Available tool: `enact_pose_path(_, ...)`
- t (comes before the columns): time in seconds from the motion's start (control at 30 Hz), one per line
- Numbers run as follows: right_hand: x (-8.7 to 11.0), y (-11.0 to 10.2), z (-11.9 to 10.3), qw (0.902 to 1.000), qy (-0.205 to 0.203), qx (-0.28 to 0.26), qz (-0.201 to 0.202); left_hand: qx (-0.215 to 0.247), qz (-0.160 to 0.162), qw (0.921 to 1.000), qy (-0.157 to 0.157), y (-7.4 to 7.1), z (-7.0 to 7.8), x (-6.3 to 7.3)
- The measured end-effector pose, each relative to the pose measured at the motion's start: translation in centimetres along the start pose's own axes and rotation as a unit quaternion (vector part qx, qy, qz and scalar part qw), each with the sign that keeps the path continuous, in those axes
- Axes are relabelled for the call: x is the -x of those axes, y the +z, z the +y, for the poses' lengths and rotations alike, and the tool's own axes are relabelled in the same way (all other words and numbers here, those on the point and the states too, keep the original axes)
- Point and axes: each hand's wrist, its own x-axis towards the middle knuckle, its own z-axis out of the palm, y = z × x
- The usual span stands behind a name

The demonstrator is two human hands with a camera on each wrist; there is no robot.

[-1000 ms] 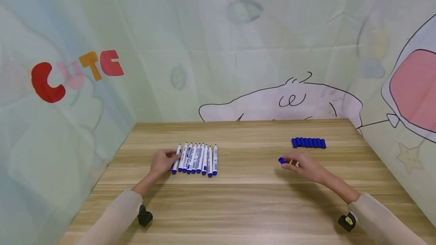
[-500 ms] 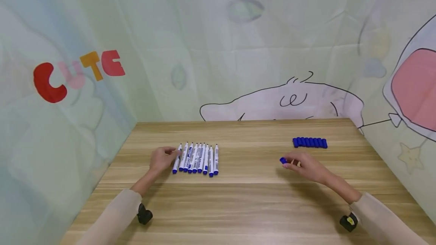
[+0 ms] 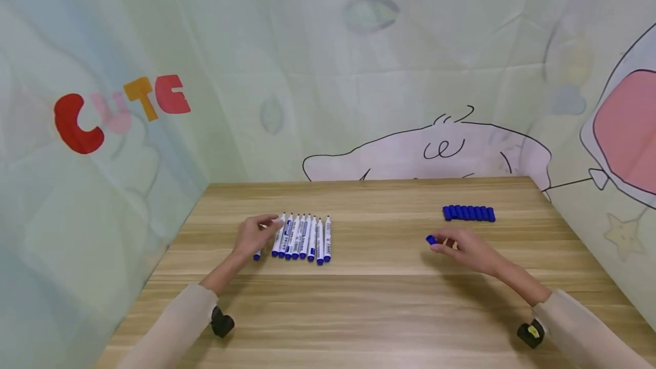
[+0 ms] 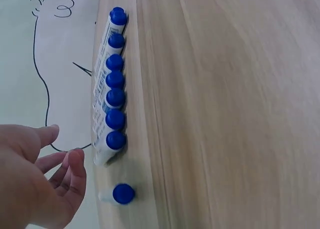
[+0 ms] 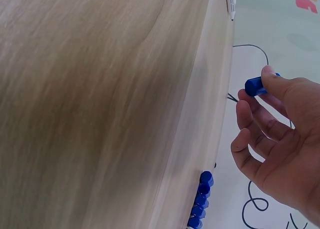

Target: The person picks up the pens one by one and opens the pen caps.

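Several uncapped white markers with blue ends lie side by side in a row (image 3: 303,238) on the left half of the table. One more marker (image 4: 122,194) lies a little left of that row, mostly hidden under my left hand (image 3: 253,235) in the head view. The fingers of that hand are loosely bent, with a gap between thumb and forefinger, and reach toward the row's left end. Thumb and forefinger of my right hand (image 3: 467,248) pinch a blue marker cap (image 5: 255,86) above the table; the other fingers are loosely curled.
Several blue caps stand together in a row (image 3: 468,213) at the back right of the wooden table (image 3: 369,306), beyond my right hand. A printed curtain (image 3: 328,84) hangs along the table's back and sides.
The leftmost marker has shifted left, apart from the row. My left hand has let go of it and moved right, toward the row. The right hand still pinches the cap, nearly unmoved.
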Motion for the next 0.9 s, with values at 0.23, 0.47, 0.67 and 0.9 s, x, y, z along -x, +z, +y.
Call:
enact_pose_path(0.23, 0.2, 0.0, 0.1, 1.0, -0.001, 0.002, 0.008, 0.01, -0.023, 0.9994, 0.022, 0.9, 1.7, 0.2)
enact_pose_path(0.47, 0.3, -0.2, 0.4, 0.9998, 0.01, 0.017, 0.003, 0.005, -0.041, 0.9986, 0.034, 2.0, 3.2, 0.6)
enact_pose_path(0.67, 0.4, -0.2, 0.9, 0.9996, 0.01, 0.024, 0.0, 0.028, -0.078, 0.9937, 0.075, 2.9, 3.8, 0.9)
enact_pose_path(0.9, 0.6, -0.3, 1.8, 0.9991, 0.014, 0.036, 0.017, 0.054, -0.095, 0.9868, 0.119, 3.7, 4.6, 1.4)
